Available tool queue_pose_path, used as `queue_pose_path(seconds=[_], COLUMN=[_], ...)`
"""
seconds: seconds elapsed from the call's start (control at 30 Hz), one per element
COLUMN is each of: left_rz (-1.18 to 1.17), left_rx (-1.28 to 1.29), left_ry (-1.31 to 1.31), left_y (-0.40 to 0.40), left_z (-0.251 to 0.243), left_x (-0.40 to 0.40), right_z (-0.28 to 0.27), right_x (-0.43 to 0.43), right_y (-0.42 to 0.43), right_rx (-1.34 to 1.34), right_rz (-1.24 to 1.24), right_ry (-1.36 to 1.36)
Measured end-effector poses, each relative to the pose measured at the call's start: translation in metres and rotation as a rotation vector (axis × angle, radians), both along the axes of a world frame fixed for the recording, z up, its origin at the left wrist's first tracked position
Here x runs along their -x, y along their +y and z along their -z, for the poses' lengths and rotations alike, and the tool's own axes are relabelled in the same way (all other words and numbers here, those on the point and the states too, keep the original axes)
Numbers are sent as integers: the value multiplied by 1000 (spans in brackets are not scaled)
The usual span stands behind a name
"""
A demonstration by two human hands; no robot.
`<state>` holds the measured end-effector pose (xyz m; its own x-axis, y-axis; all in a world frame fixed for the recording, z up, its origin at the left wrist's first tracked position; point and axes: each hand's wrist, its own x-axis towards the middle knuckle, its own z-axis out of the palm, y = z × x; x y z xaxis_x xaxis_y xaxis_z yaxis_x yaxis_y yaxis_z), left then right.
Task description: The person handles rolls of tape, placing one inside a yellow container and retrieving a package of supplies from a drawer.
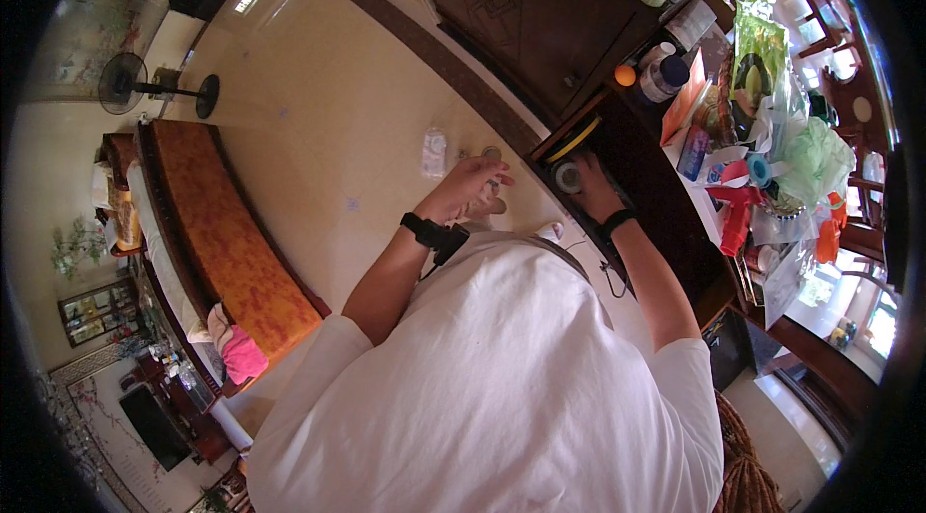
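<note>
My right hand (597,189) reaches into an open dark wooden drawer (546,145) on my right. Its fingers lie beside a round, whitish roll-like thing (568,178); shadow hides whether they grip anything. A curved yellow edge (574,140) shows at the drawer's far end. In front of my body, my left hand (470,186) hangs over the floor with its fingers partly bent. A small greyish spot shows at those fingers, too unclear to name. Both wrists wear black bands, and a black device sits at the left one.
A cluttered tabletop on the right bears an orange ball (624,75), a dark-lidded bottle (664,77), a green bag (817,162) and a red plastic item (738,213). A clear packet (434,151) lies on the tiled floor. A wooden bench (217,224) and a standing fan (173,88) are left.
</note>
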<state>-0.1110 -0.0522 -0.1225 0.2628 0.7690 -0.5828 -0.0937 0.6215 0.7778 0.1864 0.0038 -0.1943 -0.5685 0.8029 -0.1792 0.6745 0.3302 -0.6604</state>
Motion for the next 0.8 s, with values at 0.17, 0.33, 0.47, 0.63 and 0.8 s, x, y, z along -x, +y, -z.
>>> queue_pose_path(seconds=[0.17,0.33,0.47,0.63,0.8], left_rz=[-2,-8,-9,-11,-56], left_rx=[6,21,3,-1,28], left_ry=[-10,-14,-5,9,20], left_y=[-2,-2,-1,0,-1], left_z=[2,1,-3,-10,-18], left_x=[1,1,0,3,4], right_z=[-3,7,28,25,22], right_x=[-3,-11,-16,-13,-18], right_y=[0,-4,-6,-2,8], right_rx=[-35,-48,-69,13,116], right_rz=[28,100,63,73,75], right_ry=[-37,-148,-134,-101,71])
